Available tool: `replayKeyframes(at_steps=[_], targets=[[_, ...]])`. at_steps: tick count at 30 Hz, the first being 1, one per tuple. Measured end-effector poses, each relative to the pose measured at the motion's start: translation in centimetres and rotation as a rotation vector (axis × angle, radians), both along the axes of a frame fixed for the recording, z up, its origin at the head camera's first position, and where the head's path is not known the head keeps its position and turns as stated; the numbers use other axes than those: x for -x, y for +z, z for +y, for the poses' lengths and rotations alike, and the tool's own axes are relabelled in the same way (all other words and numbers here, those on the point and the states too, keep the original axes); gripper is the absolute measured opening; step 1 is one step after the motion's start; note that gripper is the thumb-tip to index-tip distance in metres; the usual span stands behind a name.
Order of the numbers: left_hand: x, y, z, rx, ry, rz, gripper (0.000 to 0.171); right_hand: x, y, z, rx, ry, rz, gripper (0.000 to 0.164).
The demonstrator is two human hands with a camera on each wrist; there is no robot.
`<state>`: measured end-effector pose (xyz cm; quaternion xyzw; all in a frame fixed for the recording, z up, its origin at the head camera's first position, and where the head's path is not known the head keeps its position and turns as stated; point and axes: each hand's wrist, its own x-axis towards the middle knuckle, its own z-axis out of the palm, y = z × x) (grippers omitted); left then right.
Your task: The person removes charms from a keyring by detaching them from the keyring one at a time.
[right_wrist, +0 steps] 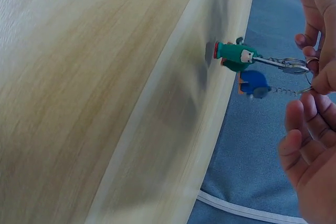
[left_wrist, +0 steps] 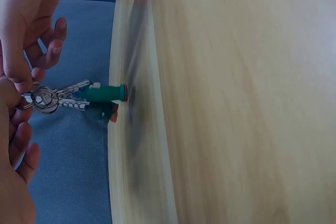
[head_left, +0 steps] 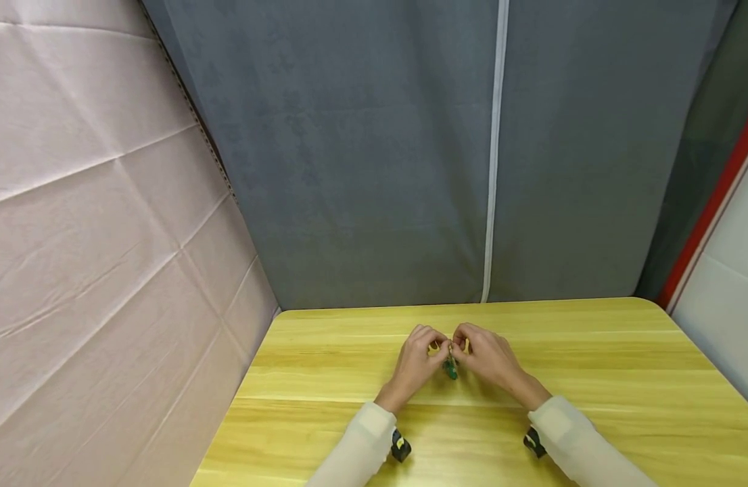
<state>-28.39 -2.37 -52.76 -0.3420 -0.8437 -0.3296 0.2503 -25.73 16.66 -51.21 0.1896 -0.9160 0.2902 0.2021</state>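
Note:
Both hands meet over the table, fingertips pinching a bunch of keys at its metal rings. My left hand (head_left: 418,358) grips the ring side from the left. From the opposite side, my right hand (head_left: 486,353) pinches a ring too. Below the fingers dangle silver keys (left_wrist: 71,100), a green figure charm (right_wrist: 231,55) with a white face, and a blue figure charm (right_wrist: 254,83) with orange feet on a short chain. In the left wrist view the split rings (left_wrist: 45,100) show between the fingertips. Exactly which ring each hand pinches is partly hidden by the fingers.
A wood-grain table (head_left: 325,379) lies under the hands. Behind it hangs a grey-blue curtain (head_left: 362,169) with a white strip (head_left: 494,149). Pale cloth (head_left: 106,257) covers the left side, and a red-edged white panel (head_left: 733,284) stands at right.

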Motion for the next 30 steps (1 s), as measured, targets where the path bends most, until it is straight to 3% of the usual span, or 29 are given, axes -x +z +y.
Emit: replayKeyframes(at_steps=[15,25,30], targets=[[-0.29,0.06,0.08,0.020,0.033,-0.056,0.006,-0.54,-0.29,0.17,0.008,0.040,0.080,0.020],[-0.28,0.12,0.11,0.023,0.038,-0.044,0.006,-0.42,-0.02,0.52,0.012,-0.018,-0.045,0.008],[-0.24,0.08,0.18,0.021,0.022,-0.008,0.007,-0.31,-0.02,0.43,-0.004,-0.018,-0.076,0.012]])
